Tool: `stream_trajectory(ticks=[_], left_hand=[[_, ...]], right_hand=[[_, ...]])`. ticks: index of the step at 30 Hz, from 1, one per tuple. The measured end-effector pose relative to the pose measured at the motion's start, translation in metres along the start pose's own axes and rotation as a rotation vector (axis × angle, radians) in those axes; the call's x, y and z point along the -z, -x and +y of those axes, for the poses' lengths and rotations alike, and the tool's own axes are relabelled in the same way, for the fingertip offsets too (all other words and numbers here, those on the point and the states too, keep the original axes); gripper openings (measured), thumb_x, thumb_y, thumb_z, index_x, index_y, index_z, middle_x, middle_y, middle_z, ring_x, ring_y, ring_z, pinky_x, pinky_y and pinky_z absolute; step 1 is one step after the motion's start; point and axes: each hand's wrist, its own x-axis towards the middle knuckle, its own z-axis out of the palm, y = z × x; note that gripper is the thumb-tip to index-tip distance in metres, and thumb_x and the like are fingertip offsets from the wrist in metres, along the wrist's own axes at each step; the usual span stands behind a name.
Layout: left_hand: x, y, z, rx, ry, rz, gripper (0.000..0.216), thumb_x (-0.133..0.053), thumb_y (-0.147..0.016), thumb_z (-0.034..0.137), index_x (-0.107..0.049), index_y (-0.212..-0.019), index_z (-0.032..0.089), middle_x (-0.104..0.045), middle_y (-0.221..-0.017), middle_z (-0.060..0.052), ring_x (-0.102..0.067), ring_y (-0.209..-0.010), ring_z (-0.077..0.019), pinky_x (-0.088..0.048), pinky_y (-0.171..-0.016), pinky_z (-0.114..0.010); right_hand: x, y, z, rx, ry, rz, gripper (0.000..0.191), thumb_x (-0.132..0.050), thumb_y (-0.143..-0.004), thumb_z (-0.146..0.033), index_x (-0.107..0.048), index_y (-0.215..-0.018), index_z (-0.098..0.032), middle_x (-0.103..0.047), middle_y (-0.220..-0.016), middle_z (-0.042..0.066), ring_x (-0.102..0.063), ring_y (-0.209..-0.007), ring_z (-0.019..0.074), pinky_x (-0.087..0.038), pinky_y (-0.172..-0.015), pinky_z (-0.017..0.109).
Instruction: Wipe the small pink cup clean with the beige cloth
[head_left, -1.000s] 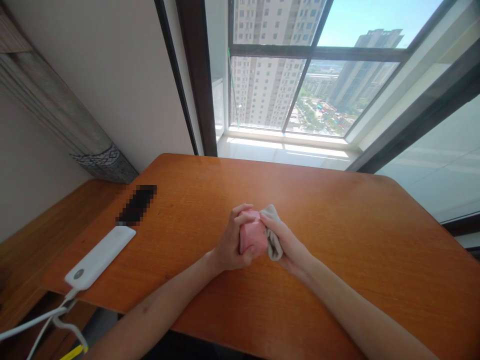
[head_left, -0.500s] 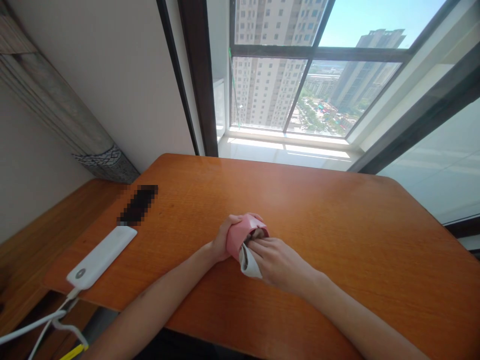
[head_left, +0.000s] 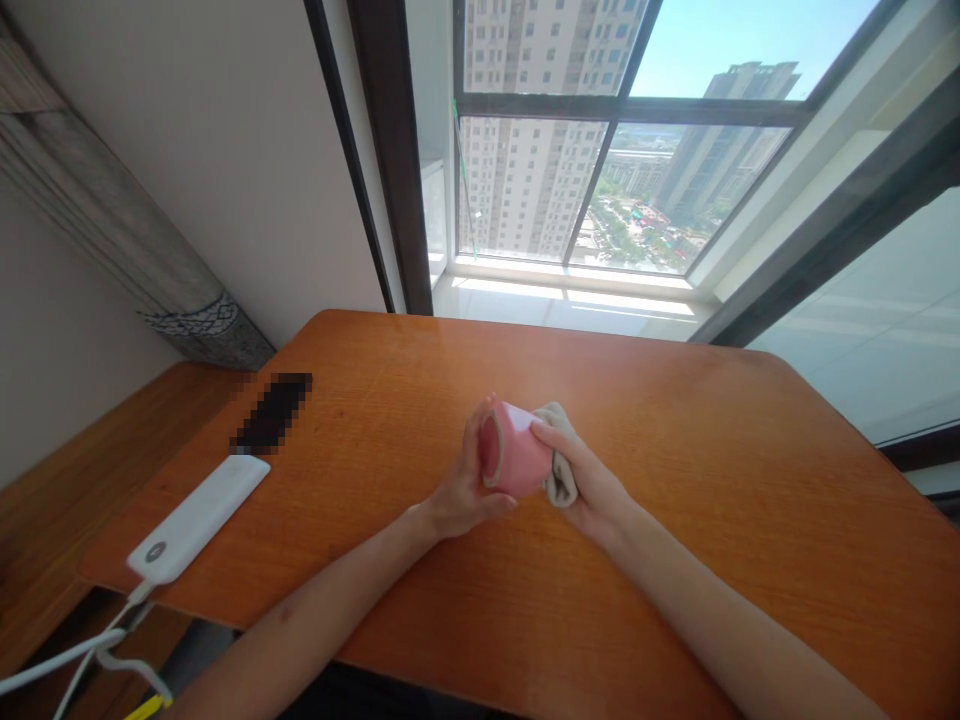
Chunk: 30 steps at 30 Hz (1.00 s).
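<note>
Holding pink sock (head_left: 517, 460) just above table (head_left: 675, 450) centre: your left hand (head_left: 461, 490) curls closed round its open end, your right hand (head_left: 592, 485) clasps grey sock (head_left: 561, 480) against it. Power bank (head_left: 199, 518) logo unreadable.

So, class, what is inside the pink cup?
Through the mouth of the pink cup only bare pink wall shows; its deeper end is hidden. The grey cloth sits outside, in the right hand.

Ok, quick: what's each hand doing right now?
Left hand: closed around the pink cup.
Right hand: gripping the grey cloth, pressed against the cup's side.
</note>
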Motion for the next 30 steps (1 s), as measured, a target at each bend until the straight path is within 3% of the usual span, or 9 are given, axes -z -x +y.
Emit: stream_trajectory(ticks=[4, 8, 12, 16, 20, 23, 26, 30], left_hand=[[0.005, -0.005, -0.002, -0.269, -0.339, -0.041, 0.121, -0.097, -0.072, 0.053, -0.025, -0.169, 0.043, -0.016, -0.179, -0.015, -0.022, -0.165, -0.0460, -0.024, -0.131, -0.067], [-0.001, -0.005, 0.001, -0.277, -0.266, 0.051, 0.094, -0.089, -0.081, 0.049, -0.039, -0.159, 0.036, -0.033, -0.169, -0.016, -0.033, -0.158, -0.0416, -0.032, -0.128, -0.062], [-0.010, -0.003, 0.008, 0.044, 0.204, 0.158, 0.067, -0.066, -0.097, 0.061, -0.044, -0.153, 0.030, -0.054, -0.153, -0.012, -0.055, -0.140, -0.0320, -0.041, -0.123, -0.052], [-0.010, -0.007, 0.018, 0.410, 0.678, 0.109, 0.062, -0.056, -0.101, 0.063, -0.054, -0.146, 0.021, -0.075, -0.127, -0.012, -0.073, -0.113, -0.0289, -0.054, -0.106, -0.045], [-0.002, -0.013, 0.022, 0.638, 0.810, 0.108, 0.065, -0.064, -0.095, 0.063, -0.066, -0.137, 0.013, -0.081, -0.120, -0.016, -0.078, -0.106, -0.0306, -0.058, -0.100, -0.042], [0.004, -0.016, 0.022, 0.723, 0.850, 0.111, 0.068, -0.067, -0.092, 0.064, -0.071, -0.132, 0.009, -0.082, -0.118, -0.018, -0.078, -0.104, -0.0298, -0.058, -0.099, -0.039], [0.006, -0.016, 0.021, 0.735, 0.875, 0.088, 0.070, -0.064, -0.095, 0.068, -0.073, -0.132, 0.009, -0.081, -0.122, -0.019, -0.078, -0.109, -0.0296, -0.057, -0.103, -0.039], [0.003, -0.012, 0.019, 0.653, 0.845, 0.016, 0.085, -0.051, -0.096, 0.083, -0.068, -0.143, 0.013, -0.073, -0.142, -0.020, -0.067, -0.134, -0.0367, -0.048, -0.119, -0.048]], right_hand=[[0.000, -0.002, 0.007, -0.123, -0.063, -0.005, 0.039, -0.094, -0.079, -0.044, -0.063, -0.090, -0.023, -0.066, -0.078, -0.005, -0.057, -0.064, 0.0097, -0.052, -0.057, 0.016], [0.000, 0.001, 0.016, -0.022, 0.085, -0.021, 0.040, -0.091, -0.083, -0.053, -0.068, -0.096, -0.024, -0.069, -0.085, -0.003, -0.061, -0.073, 0.0122, -0.054, -0.063, 0.019], [0.004, 0.007, 0.021, 0.221, 0.544, -0.162, 0.044, -0.081, -0.089, -0.062, -0.064, -0.080, -0.022, -0.057, -0.071, -0.003, -0.049, -0.063, 0.0129, -0.042, -0.056, 0.025], [0.009, 0.008, 0.024, 0.552, 1.036, -0.373, 0.049, -0.084, -0.087, -0.061, -0.059, -0.075, -0.021, -0.055, -0.069, -0.004, -0.045, -0.062, 0.0128, -0.037, -0.058, 0.028], [0.014, 0.006, 0.022, 0.869, 1.503, -0.549, 0.038, -0.083, -0.091, -0.054, -0.067, -0.090, -0.019, -0.069, -0.084, 0.003, -0.060, -0.070, 0.0186, -0.046, -0.065, 0.032], [0.016, 0.007, 0.019, 0.939, 1.746, -0.665, 0.019, -0.073, -0.101, -0.036, -0.070, -0.101, -0.017, -0.075, -0.095, 0.010, -0.067, -0.081, 0.0227, -0.052, -0.072, 0.034], [0.014, 0.008, 0.017, 0.879, 1.689, -0.669, 0.012, -0.061, -0.105, -0.023, -0.070, -0.098, -0.019, -0.074, -0.090, 0.007, -0.066, -0.076, 0.0195, -0.050, -0.070, 0.032], [0.010, 0.009, 0.013, 0.607, 1.211, -0.386, 0.022, -0.074, -0.097, -0.036, -0.066, -0.083, -0.021, -0.067, -0.076, -0.001, -0.056, -0.064, 0.0149, -0.044, -0.060, 0.029]])
